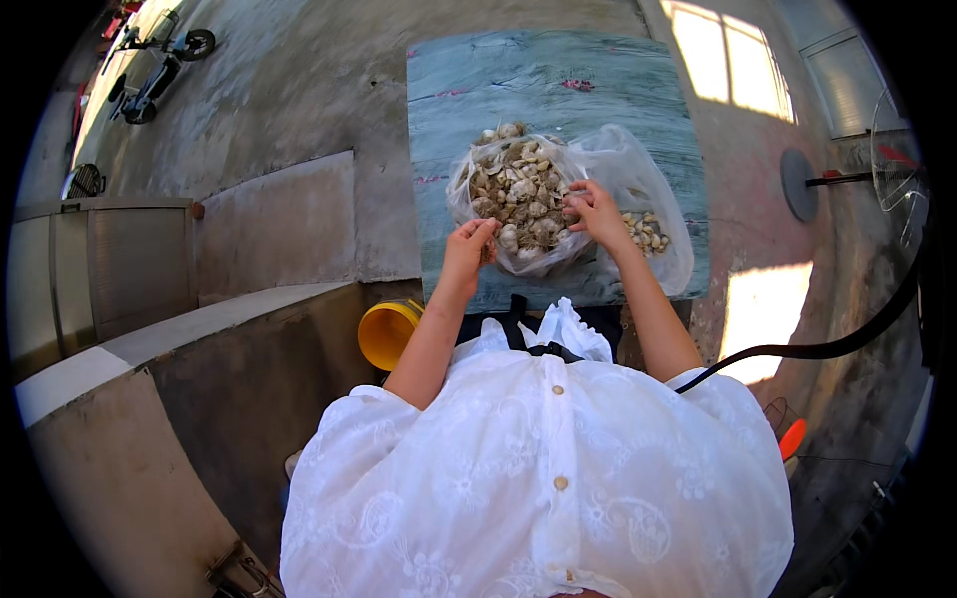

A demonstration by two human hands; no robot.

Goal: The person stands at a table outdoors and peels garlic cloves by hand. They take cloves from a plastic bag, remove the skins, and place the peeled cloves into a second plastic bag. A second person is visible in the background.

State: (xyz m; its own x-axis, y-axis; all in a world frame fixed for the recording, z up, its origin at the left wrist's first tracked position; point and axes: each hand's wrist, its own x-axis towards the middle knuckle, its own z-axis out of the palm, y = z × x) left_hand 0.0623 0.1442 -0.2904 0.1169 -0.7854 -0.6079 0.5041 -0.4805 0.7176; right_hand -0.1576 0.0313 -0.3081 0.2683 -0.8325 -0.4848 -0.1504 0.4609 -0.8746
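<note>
A clear plastic bag (462, 196) full of garlic bulbs and loose cloves (522, 190) rests on a blue-green wood-patterned tabletop (553, 82). At its near left rim is my left hand (467, 253), thumb and fingers drawn together; whether something small is pinched there is unclear. My right hand (597, 215) hovers over the bag's right edge, fingers slightly curled and apart, with nothing plainly held. Beside it, a second clear plastic bag (668, 224) lies spread out with separated garlic cloves (647, 233) in it, partly hidden by my right forearm.
A yellow bucket (389, 334) stands on the floor left of my lap. A low wall (247, 318) runs along the left. Right of the table are a round grey fan base (798, 185) and a wire fan guard (893, 168). A two-wheeler (153, 78) is parked far left.
</note>
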